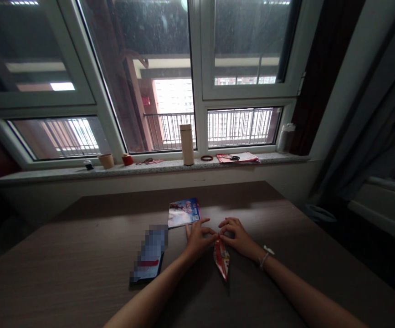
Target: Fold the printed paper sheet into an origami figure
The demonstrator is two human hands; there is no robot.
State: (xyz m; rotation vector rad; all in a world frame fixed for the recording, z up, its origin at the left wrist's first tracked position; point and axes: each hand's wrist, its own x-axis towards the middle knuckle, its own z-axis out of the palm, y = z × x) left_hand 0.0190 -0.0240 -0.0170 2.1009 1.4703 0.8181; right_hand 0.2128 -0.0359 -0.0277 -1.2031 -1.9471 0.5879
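A folded piece of red and white printed paper is held just above or on the table, its narrow pointed end toward me. My left hand pinches its far tip between thumb and index finger, the other fingers spread. From the other side, my right hand pinches the same tip, and the fingertips of both hands nearly meet there. The fingers hide the far end of the paper. Left of my left forearm lies a phone with its screen blurred out. Beyond my left hand is a colourful printed booklet.
The brown table reaches toward the window. On the stone sill stand a beige flask, a tan cup, a small red container and a clear bottle. Scissors lie on red papers there.
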